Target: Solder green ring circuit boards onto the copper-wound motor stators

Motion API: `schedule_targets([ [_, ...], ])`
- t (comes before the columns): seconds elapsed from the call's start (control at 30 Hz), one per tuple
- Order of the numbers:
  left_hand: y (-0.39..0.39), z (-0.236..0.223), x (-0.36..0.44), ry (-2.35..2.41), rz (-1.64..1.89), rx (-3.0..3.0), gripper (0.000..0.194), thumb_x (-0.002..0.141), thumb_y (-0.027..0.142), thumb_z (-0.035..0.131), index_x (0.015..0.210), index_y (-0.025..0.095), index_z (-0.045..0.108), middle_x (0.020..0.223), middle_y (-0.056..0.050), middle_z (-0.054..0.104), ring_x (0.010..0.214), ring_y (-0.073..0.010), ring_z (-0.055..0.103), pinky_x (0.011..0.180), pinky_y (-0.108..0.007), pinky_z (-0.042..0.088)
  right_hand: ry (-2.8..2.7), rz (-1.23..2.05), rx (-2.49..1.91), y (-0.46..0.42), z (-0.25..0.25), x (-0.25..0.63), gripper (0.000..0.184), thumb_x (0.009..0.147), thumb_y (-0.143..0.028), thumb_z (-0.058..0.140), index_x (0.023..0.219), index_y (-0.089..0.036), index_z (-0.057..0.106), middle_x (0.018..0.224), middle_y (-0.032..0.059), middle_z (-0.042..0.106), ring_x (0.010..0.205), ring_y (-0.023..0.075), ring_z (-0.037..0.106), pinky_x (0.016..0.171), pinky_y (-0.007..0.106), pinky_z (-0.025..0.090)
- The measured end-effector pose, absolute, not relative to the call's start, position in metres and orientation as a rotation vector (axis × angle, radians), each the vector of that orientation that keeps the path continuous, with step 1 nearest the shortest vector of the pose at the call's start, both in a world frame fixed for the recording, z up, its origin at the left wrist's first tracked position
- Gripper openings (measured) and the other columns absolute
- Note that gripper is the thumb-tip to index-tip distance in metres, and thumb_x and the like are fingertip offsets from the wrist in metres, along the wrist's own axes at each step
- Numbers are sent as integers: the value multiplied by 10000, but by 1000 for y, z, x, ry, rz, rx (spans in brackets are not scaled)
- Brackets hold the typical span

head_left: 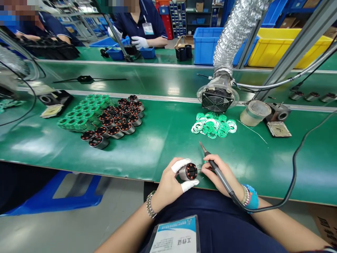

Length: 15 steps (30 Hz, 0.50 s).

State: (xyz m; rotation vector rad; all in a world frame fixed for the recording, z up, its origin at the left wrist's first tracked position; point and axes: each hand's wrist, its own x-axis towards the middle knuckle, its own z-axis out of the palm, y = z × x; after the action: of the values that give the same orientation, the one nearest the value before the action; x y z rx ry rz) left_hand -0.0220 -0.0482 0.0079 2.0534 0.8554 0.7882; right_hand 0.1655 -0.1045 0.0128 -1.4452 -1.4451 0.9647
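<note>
Running beneath a black fan (216, 102), a green bench (158, 140) carries wound metal cores (116, 131) well to the fan's left and a heap of green rings (210, 125) just before it. Nearer the wearer than the fan, the left hand (168, 181) curves part-closed around a single core (184, 173); the right hand (231, 175), nearly closed, grips a soldering iron (221, 177), tip (202, 146) toward the fan. A loose pinch could let the held core roll; a careless wrist swing could bring the tip, if hot, against rings or fingers.
</note>
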Motion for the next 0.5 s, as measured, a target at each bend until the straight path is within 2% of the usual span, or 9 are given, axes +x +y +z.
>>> schedule_targets([
  [0.2,-51,9,-13,834,746,2356,444,712,224,669,1116,175,492,1022,-84,473,893,-188,542,779,-335,496,-1528,742,-1479,-103,4,166,329,806,-124,493,1106,-222,400,728,-18,564,625,119,549,625,235,465],
  [0.37,-45,12,-4,783,563,2346,409,709,182,659,1087,173,502,998,-75,527,904,-194,540,798,-328,482,-1855,405,-1468,-104,-4,169,249,849,-108,432,1081,-188,475,838,62,576,741,173,530,667,298,471],
  [0.5,-27,10,-8,775,501,2223,450,678,224,704,1076,191,498,1032,-62,551,913,-185,555,815,-323,469,-1841,340,-1424,-111,0,188,169,852,-136,480,1009,-176,529,825,62,607,725,165,543,659,288,474],
])
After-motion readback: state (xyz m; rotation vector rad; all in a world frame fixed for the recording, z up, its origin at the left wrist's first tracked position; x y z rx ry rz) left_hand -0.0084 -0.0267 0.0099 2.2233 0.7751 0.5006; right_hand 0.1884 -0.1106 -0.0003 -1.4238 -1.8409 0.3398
